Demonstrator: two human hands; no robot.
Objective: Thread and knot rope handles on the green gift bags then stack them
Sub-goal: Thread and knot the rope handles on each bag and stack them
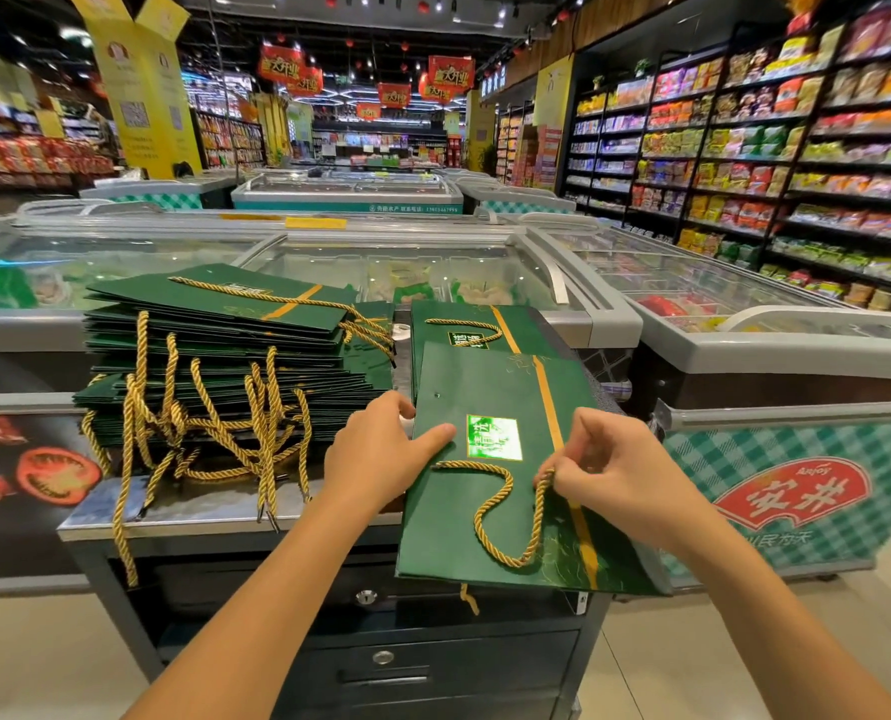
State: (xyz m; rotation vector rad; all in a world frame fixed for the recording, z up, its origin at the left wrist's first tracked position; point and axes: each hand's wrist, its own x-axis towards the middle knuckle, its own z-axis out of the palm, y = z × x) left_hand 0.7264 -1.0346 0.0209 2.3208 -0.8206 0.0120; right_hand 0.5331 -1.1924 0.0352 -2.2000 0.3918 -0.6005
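View: we have a single wide-angle camera, worn on the person's head.
Direction: we look forward and down along both forearms to the left hand [376,459] and right hand [615,480].
Nearness: we sit close above the work, at arm's reach. The green gift bag [464,387], held at its edge by the left hand, fills the lower centre. The right hand pinches its rope handle [485,466].
Left of centre: the stack of bags [215,356] lies on the metal cabinet [199,506].
Middle distance: glass-topped freezers [433,262] cross the frame behind the cabinet.
Far field: we see hanging red banners [448,72] ahead and stocked shelves [796,148] at right.
Distortion: straight edges bow near the borders.
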